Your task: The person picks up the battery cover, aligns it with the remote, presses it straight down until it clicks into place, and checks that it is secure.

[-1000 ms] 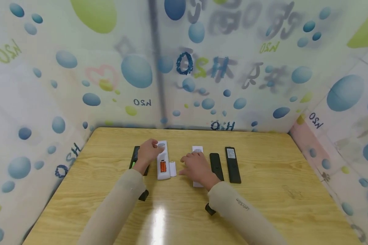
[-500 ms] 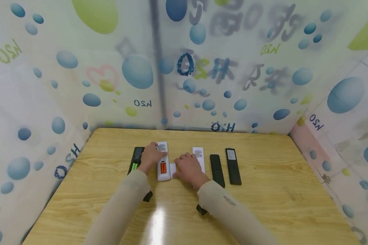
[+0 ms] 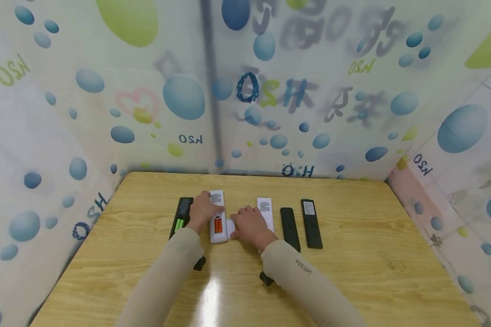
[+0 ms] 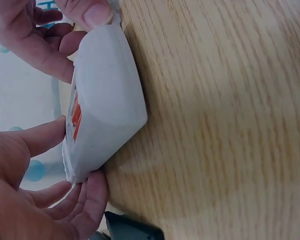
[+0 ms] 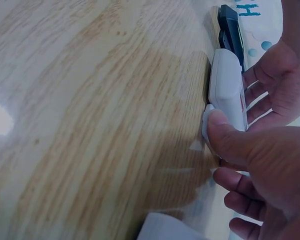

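Behind the white remote [image 3: 218,236] with the bared battery bay rises a wall [image 3: 155,152] printed with blue drops, and under that remote spreads my wooden table [image 3: 376,263]. My right hand [image 3: 249,225] is just to its right, pinching a small piece between thumb and fingers. My left hand [image 3: 202,211] grips its left side, thumb over the back. The remote itself lies back up. Farther right of it lies a second white remote [image 3: 265,206], partly hidden by my right hand; beyond that, a short black remote [image 3: 290,229], then a longer labelled black remote [image 3: 312,225]. To its left lies another black remote [image 3: 184,206], holding green batteries [image 3: 179,224]. The piece I pinch, a white cover [image 3: 231,225], is just beside its right edge. Orange batteries [image 3: 217,225] sit inside its bay.
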Available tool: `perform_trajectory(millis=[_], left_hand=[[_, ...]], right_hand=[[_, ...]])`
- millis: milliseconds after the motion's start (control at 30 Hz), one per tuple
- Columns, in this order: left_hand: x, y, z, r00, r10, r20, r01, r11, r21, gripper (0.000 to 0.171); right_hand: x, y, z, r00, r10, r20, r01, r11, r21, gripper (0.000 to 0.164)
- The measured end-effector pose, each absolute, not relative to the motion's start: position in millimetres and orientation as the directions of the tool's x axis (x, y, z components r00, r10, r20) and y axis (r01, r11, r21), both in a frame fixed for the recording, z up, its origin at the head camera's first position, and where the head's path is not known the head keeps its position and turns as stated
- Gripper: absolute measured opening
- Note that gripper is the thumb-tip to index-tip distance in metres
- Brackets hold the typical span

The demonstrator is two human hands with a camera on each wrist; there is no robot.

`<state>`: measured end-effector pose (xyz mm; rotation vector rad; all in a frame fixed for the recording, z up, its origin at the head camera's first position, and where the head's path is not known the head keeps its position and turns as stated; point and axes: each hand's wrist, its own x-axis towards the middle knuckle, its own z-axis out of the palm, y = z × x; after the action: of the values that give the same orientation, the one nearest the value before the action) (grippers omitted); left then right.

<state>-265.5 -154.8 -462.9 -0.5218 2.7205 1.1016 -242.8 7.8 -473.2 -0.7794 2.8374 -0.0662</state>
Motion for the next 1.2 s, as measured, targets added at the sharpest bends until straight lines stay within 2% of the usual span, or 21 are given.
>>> perform_trajectory(millis=[400,733,1200], left_hand=[[-264,-151,-466,-0.918,-0.281,-0.280,-0.395,0.580,0.712,0.075],[-266,-149,-469,-0.926,-0.310,-0.218,-0.360,0.540,0.761,0.048],[-267,-142,-455,-0.956,-0.251,-0.149,-0.256,0.478,0.840,0.050]], right_hand=[[-245,10,-470,-0.864,-0.484,-0.143,-0.466,0.874,-0.141,0.055],[-245,22,-461,-0.898,-0.434,-0.064,-0.412,0.884,-0.221,0.022],[-245,44,-433,-0.906,-0.422,0.037,-0.417,0.873,-0.253,0.019]])
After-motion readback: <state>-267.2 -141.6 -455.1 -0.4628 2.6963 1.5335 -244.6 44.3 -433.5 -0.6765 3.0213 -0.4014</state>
